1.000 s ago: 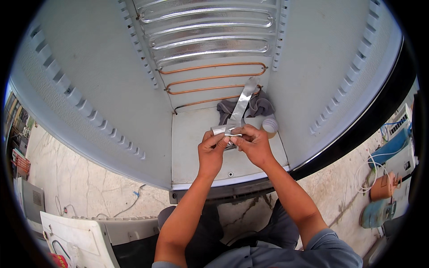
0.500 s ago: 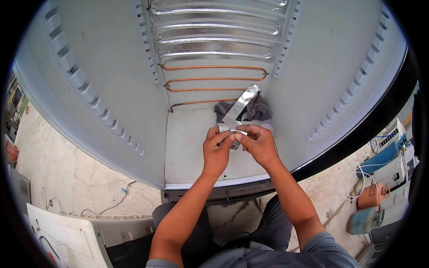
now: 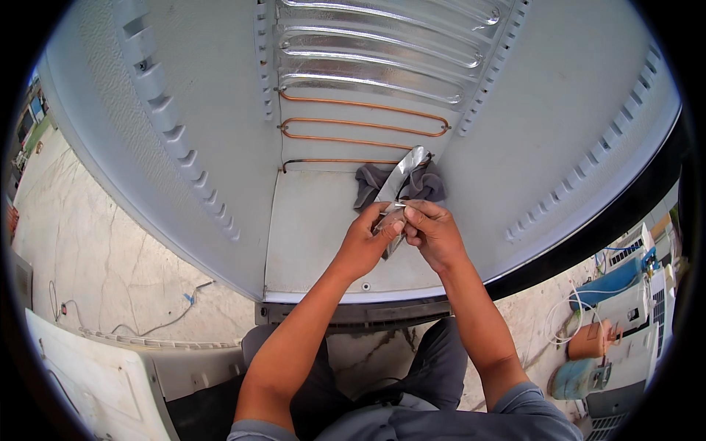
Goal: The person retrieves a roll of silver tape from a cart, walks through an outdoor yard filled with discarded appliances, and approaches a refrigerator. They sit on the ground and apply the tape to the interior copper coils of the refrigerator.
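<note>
My left hand [image 3: 371, 239] and my right hand [image 3: 435, 231] meet inside an open white fridge cabinet. Between their fingertips is the near end of a silver foil tape strip [image 3: 401, 175], both hands pinching it. The strip slants up and away to the cabinet's back corner, across a crumpled grey cloth [image 3: 372, 185]. Below the fingers, a further piece of the foil tape shows, mostly hidden by the hands. Bare copper tubing [image 3: 360, 123] loops along the back wall, its lowest run passing behind the strip. Higher loops lie under silver foil [image 3: 379, 51].
Ribbed side walls [image 3: 176, 140] flank my arms, and the cabinet's front edge [image 3: 353, 297] lies under my forearms. At right on the floor stand an orange cylinder [image 3: 588, 339], a teal one [image 3: 577, 378] and white appliance units. A cable [image 3: 173, 317] and a white panel [image 3: 95, 375] lie at left.
My fingers have shifted along the foil tape, and the left hand is now turned with its thumb across. The white roll-like piece beside the left hand is out of sight. The whole view has tilted slightly.
</note>
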Demonstrator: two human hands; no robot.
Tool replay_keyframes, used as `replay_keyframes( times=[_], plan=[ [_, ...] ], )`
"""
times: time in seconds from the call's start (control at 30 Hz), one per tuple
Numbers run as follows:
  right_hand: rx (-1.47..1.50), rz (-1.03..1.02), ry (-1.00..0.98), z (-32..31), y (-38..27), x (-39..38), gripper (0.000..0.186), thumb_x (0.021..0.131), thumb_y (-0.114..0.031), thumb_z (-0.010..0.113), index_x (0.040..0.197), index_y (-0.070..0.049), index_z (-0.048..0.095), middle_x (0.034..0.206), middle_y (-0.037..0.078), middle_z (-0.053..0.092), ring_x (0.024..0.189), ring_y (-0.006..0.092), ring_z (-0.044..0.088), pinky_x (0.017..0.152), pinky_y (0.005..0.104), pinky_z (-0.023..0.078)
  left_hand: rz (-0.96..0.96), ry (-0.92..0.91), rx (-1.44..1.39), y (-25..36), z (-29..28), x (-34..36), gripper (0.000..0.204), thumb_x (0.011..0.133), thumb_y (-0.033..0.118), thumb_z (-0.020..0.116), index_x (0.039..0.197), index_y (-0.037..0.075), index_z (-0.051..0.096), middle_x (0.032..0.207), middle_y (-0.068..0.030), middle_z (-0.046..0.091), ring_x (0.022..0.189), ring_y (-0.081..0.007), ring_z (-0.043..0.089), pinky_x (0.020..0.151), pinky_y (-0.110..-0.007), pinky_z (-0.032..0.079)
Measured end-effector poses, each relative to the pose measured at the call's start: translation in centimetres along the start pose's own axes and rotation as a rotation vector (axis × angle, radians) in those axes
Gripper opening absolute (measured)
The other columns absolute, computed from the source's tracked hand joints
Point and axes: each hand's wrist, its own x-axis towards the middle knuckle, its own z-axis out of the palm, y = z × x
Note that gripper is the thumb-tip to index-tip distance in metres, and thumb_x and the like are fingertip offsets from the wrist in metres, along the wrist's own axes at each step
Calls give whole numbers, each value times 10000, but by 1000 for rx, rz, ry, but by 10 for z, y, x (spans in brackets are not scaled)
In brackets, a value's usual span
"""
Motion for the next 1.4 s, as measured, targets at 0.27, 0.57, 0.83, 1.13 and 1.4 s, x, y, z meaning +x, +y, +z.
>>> replay_keyframes(
  times=[0.27,0.57,0.83,1.13,1.4],
  plan=[
    [-615,-471,4,-7,0,14,209,918,-187,753,1017,-3,745,872,-12,620,803,110,555,671,264,449,-67,155,126,6,-1,0,198,942,206,737,965,20,673,833,8,637,729,-46,523,614,-233,431],
    [-407,-80,14,-15,-19,23,223,953,-215,712,892,-1,720,754,-28,592,710,83,484,663,265,418,-218,18,70,-3,2,5,316,930,299,749,1053,19,669,851,-11,650,728,-80,566,615,-261,468],
    [-382,0,6,-34,-22,39,358,1010,-357,631,960,-18,737,822,-8,648,728,80,521,656,255,436,-413,46,-1,-4,5,4,423,888,392,775,1091,36,671,872,-31,676,716,-118,630,585,-295,510],
    [-622,-62,-35,-39,-8,35,327,943,-350,727,905,-25,740,791,6,666,698,82,537,627,244,430,-440,66,25,-11,1,3,409,885,401,780,1066,51,668,863,-30,678,704,-124,638,582,-294,510],
    [-448,-99,29,-36,-8,49,234,928,-223,744,811,-22,721,714,10,656,616,84,527,568,248,430,-481,36,-18,-9,-3,4,387,937,343,731,1146,23,666,945,-50,700,787,-110,630,715,-287,503]
  ],
)
